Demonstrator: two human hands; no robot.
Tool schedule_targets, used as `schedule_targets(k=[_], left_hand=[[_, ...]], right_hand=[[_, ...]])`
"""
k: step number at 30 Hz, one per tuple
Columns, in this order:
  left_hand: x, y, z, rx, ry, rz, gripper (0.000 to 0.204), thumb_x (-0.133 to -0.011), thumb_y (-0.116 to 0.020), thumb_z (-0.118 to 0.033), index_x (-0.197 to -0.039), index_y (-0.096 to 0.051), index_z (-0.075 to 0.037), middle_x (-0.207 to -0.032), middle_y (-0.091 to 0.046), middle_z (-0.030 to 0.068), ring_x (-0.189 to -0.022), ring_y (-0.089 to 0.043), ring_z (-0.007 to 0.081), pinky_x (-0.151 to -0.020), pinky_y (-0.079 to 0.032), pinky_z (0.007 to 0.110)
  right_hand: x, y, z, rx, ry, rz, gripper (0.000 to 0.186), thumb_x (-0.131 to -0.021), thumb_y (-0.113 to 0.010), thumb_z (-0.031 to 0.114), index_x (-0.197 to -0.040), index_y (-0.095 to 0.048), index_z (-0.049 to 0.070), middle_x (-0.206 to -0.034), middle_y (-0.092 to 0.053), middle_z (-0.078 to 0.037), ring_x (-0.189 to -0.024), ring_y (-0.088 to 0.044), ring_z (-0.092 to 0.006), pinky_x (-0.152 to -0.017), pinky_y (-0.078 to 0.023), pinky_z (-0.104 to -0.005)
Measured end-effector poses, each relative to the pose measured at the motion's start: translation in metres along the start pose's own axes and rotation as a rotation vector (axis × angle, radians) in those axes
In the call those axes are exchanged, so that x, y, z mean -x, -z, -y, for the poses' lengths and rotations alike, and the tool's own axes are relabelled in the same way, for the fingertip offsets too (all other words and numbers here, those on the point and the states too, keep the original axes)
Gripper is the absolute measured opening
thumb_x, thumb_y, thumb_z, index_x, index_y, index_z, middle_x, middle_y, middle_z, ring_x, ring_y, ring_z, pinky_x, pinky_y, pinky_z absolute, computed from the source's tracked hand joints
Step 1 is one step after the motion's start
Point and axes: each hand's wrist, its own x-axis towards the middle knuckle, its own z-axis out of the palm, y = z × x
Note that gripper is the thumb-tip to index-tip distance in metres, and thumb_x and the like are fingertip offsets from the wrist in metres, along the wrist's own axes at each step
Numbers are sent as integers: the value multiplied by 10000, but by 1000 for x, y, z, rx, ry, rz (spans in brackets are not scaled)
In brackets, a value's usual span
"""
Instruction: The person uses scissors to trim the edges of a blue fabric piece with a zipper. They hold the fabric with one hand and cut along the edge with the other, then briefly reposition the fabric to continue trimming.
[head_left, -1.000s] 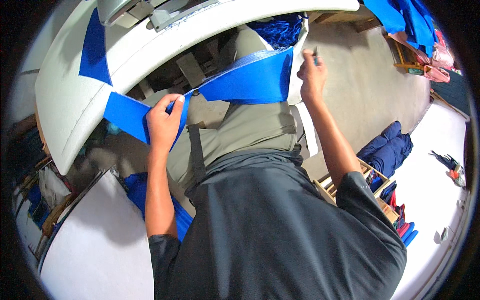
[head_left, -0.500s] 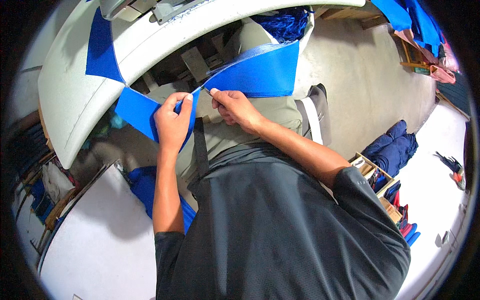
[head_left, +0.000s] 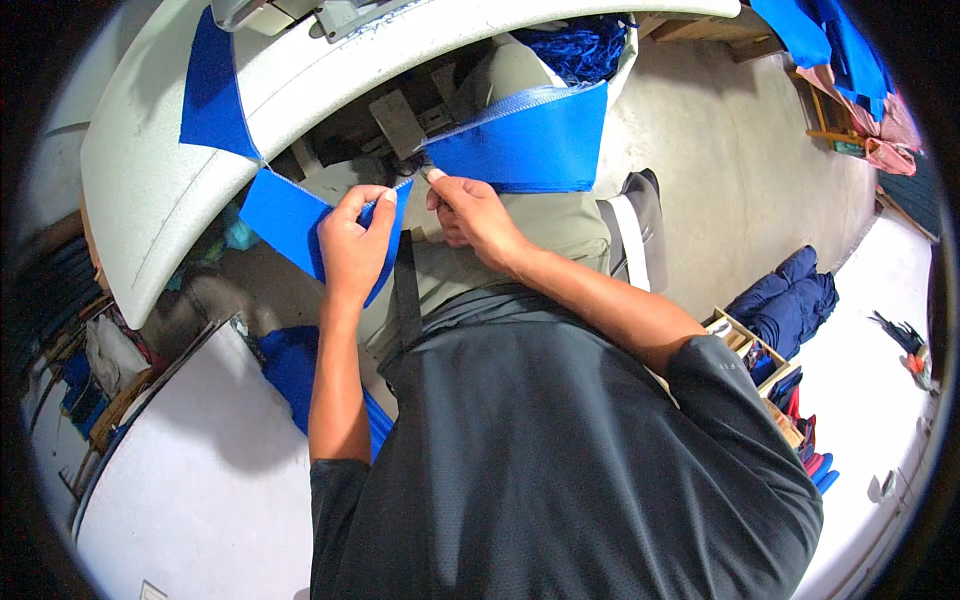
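My left hand (head_left: pixel 352 240) pinches a blue cloth piece (head_left: pixel 283 222) by its stitched upper edge, thumb and finger together near its right corner. A thin thread joins that piece's far-left corner to another blue cloth piece (head_left: pixel 216 95) lying on the white machine table. My right hand (head_left: pixel 474 215) is closed, with the narrow tip of a small thin metal tool (head_left: pixel 425 173) showing past the thumb; its handle is hidden in the fingers. Just beyond this hand, a stack of blue cloth pieces (head_left: pixel 530 145) with overlocked edges lies over my right thigh, apart from the held piece.
The curved white table (head_left: pixel 150 215) spans the far side, with part of a sewing machine (head_left: pixel 340 18) on it. A pale bag holds blue scraps (head_left: pixel 575 50). Dark blue bundles (head_left: pixel 785 295) lie at the right beside a wooden drawer (head_left: pixel 750 350). Another white tabletop (head_left: pixel 200 440) stands near left.
The thread joining the held cloth piece to the stack on my thigh has parted, and a gap now shows between them. My hands have stayed nearly in place; the view has shifted slightly.
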Motion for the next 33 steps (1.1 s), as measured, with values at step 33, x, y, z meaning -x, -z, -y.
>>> schedule_targets(k=[33], left_hand=[[-15, 15, -5, -166, 8, -17, 199, -942, -694, -198, -1018, -716, -15, -834, -719, 51, -761, -610, 72, -707, -500, 262]], right_hand=[[16, 154, 89, 193, 705, -782, 297, -962, -677, 336, -835, -582, 84, -600, -461, 75, -488, -403, -25, -435, -298, -221]])
